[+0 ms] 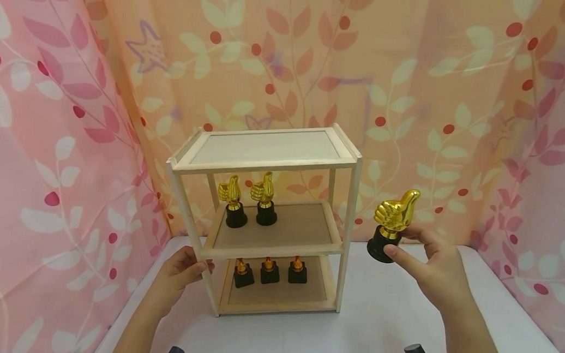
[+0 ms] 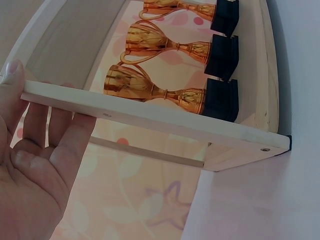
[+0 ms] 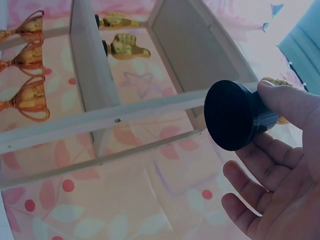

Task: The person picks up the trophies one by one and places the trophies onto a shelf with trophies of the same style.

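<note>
My right hand (image 1: pixel 436 266) pinches a gold thumbs-up trophy (image 1: pixel 394 214) by its round black base, held upright to the right of a three-tier wooden shelf (image 1: pixel 272 247). In the right wrist view the underside of that black base (image 3: pixel 230 116) faces the camera. With thumb and fingers, my left hand (image 1: pixel 177 278) grips the shelf's left front post (image 2: pixel 150 116). Two more thumbs-up trophies (image 1: pixel 265 197) stand on the left half of the middle tier. Along the bottom tier are three gold cup trophies (image 2: pixel 145 37) on black square bases, their tops hidden in the head view.
The shelf's top tier (image 1: pixel 267 148) is a pale panel with raised side rails. Beneath everything lies a white tabletop (image 1: pixel 376 320). A floral curtain (image 1: pixel 416 98) hangs behind, with pink floral cloth (image 1: pixel 31 181) on both sides.
</note>
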A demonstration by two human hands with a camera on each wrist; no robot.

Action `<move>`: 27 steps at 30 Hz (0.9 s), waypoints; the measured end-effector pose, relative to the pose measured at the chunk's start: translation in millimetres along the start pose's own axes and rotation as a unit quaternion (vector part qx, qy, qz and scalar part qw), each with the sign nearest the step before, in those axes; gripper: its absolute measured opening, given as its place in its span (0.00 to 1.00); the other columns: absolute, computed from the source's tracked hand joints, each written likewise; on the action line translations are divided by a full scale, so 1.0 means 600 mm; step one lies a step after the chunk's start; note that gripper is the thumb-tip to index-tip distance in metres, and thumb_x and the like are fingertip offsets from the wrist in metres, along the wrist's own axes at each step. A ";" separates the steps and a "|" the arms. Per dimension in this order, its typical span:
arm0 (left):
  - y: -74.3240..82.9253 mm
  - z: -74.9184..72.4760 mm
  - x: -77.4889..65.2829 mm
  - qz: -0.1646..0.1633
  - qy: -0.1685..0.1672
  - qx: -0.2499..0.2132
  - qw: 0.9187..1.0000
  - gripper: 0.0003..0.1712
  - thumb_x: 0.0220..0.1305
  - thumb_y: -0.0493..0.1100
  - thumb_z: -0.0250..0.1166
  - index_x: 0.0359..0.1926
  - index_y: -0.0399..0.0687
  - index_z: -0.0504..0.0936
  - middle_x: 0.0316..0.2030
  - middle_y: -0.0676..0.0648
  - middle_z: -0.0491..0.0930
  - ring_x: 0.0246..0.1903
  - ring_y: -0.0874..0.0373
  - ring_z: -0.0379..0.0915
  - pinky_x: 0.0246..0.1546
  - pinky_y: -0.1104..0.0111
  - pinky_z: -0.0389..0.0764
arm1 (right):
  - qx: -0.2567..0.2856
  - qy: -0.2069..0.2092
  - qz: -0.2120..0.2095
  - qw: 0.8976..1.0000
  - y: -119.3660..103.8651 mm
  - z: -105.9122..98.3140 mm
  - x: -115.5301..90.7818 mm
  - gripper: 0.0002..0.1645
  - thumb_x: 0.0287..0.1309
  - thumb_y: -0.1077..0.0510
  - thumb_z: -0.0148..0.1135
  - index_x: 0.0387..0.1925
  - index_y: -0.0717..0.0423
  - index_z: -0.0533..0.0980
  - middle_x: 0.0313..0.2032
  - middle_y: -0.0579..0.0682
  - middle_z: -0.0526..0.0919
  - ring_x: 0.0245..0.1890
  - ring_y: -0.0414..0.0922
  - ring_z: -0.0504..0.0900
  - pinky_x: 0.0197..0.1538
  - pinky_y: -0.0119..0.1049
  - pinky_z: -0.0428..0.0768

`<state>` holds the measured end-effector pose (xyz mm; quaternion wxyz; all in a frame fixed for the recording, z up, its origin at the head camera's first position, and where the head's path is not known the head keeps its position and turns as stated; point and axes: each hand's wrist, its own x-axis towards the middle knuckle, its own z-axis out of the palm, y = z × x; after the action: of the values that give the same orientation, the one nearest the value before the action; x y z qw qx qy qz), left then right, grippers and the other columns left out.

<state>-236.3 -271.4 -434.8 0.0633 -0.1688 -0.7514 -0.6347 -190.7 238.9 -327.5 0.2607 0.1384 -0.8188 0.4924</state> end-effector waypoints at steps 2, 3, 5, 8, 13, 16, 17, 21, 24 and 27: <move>0.001 0.000 0.000 0.000 0.001 0.001 1.000 0.12 0.74 0.35 0.61 0.53 0.34 0.71 0.44 0.42 0.84 0.48 0.51 0.86 0.50 0.67 0.85 | 0.001 -0.005 -0.002 1.000 -0.005 0.005 -0.001 0.24 0.57 0.59 0.77 0.55 0.52 0.80 0.44 0.28 0.83 0.53 0.28 0.74 0.65 0.79 0.58; 0.002 0.000 0.000 0.001 0.002 0.001 1.000 0.12 0.74 0.35 0.61 0.52 0.34 0.71 0.44 0.41 0.84 0.48 0.50 0.86 0.50 0.66 0.85 | 0.002 -0.008 0.000 1.000 -0.008 0.008 -0.002 0.24 0.56 0.58 0.77 0.55 0.51 0.81 0.43 0.29 0.83 0.52 0.28 0.74 0.65 0.79 0.58; 0.004 0.001 0.000 -0.001 0.002 0.002 1.000 0.12 0.74 0.35 0.61 0.53 0.34 0.71 0.44 0.41 0.84 0.48 0.51 0.86 0.50 0.67 0.85 | 0.001 -0.011 0.003 1.000 -0.014 0.013 -0.003 0.24 0.56 0.58 0.77 0.54 0.51 0.81 0.43 0.31 0.84 0.52 0.27 0.75 0.64 0.78 0.60; 0.006 0.001 0.000 -0.004 0.002 0.004 1.000 0.13 0.74 0.36 0.61 0.54 0.33 0.71 0.45 0.39 0.84 0.48 0.53 0.86 0.50 0.66 0.85 | -0.008 -0.017 0.002 1.000 -0.025 0.024 -0.005 0.23 0.56 0.56 0.78 0.53 0.50 0.81 0.44 0.38 0.85 0.51 0.27 0.75 0.63 0.76 0.63; 0.006 0.001 -0.001 -0.016 0.004 0.008 1.000 0.16 0.74 0.38 0.62 0.56 0.33 0.70 0.47 0.35 0.83 0.49 0.51 0.86 0.50 0.67 0.85 | -0.011 -0.032 -0.008 0.999 -0.047 0.045 -0.005 0.22 0.56 0.54 0.78 0.53 0.48 0.81 0.46 0.48 0.86 0.51 0.32 0.76 0.62 0.73 0.66; 0.005 0.001 -0.002 -0.019 0.006 0.009 1.000 0.17 0.74 0.38 0.62 0.56 0.33 0.70 0.48 0.34 0.82 0.50 0.49 0.86 0.50 0.67 0.85 | -0.007 -0.038 -0.011 0.999 -0.060 0.057 -0.003 0.23 0.57 0.53 0.77 0.53 0.49 0.81 0.48 0.48 0.85 0.52 0.38 0.76 0.63 0.72 0.66; 0.004 0.002 -0.002 -0.019 0.006 0.008 1.000 0.16 0.74 0.38 0.62 0.56 0.33 0.70 0.48 0.35 0.83 0.50 0.48 0.85 0.50 0.67 0.85 | -0.004 -0.039 -0.014 0.999 -0.064 0.061 -0.002 0.23 0.57 0.53 0.77 0.53 0.49 0.81 0.48 0.47 0.85 0.52 0.41 0.77 0.63 0.72 0.67; 0.002 0.001 0.000 -0.013 0.005 0.007 1.000 0.15 0.74 0.37 0.61 0.54 0.34 0.71 0.46 0.38 0.83 0.50 0.44 0.85 0.50 0.67 0.85 | 0.014 -0.046 -0.031 0.998 -0.076 0.075 0.002 0.22 0.57 0.55 0.77 0.53 0.49 0.81 0.49 0.45 0.85 0.52 0.41 0.77 0.63 0.67 0.69; 0.002 0.001 0.000 -0.010 0.004 0.006 1.000 0.14 0.74 0.37 0.61 0.54 0.33 0.71 0.46 0.39 0.84 0.51 0.42 0.85 0.50 0.67 0.85 | 0.026 -0.055 -0.038 0.997 -0.080 0.084 0.004 0.21 0.57 0.56 0.77 0.53 0.46 0.81 0.48 0.43 0.86 0.52 0.41 0.78 0.63 0.62 0.69; 0.002 0.001 0.000 -0.008 0.004 0.005 1.000 0.14 0.74 0.37 0.62 0.53 0.33 0.71 0.45 0.39 0.84 0.50 0.46 0.86 0.50 0.66 0.85 | 0.026 -0.064 -0.036 0.997 -0.081 0.095 0.004 0.22 0.57 0.55 0.77 0.53 0.45 0.81 0.49 0.43 0.86 0.52 0.47 0.79 0.62 0.61 0.69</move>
<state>-235.9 -270.6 -434.0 0.0616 -0.1598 -0.7557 -0.6321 -185.8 165.9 -312.1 0.2220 0.2059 -0.8149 0.4942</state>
